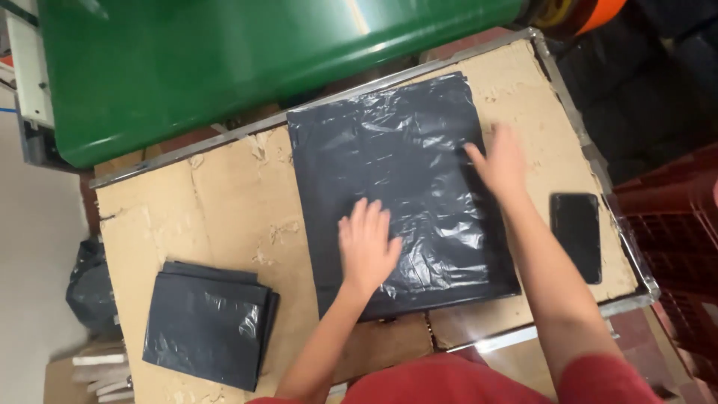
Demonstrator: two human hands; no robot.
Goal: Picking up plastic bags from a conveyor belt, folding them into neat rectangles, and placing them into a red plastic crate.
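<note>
Big green drum (247, 67) along the far edge, then the cardboard-topped table (224, 202) with a metal rim. Flat in the middle of it: a black plastic bag (396, 179), thin and crinkly, glare all over the creases. Looks feather-light, floppy, a bit slick, so probably slides on the cardboard and catches air if lifted fast; stretches or tears before it breaks. Best taken by an edge or corner with a pinch, or pressed flat with palms and folded over, since there's nothing stiff to grab in the middle. Left hand (366, 247) open, fingers spread, palm flat on the bag's near half. Right hand (499, 163) also open and flat, blurred, at the bag's right edge, gripping nothing. Smaller stack of folded bags (208, 323) at the near left corner, well apart from both hands. Smallest: a dark phone (576, 236) lying near the right rim, just beside the right forearm.
</note>
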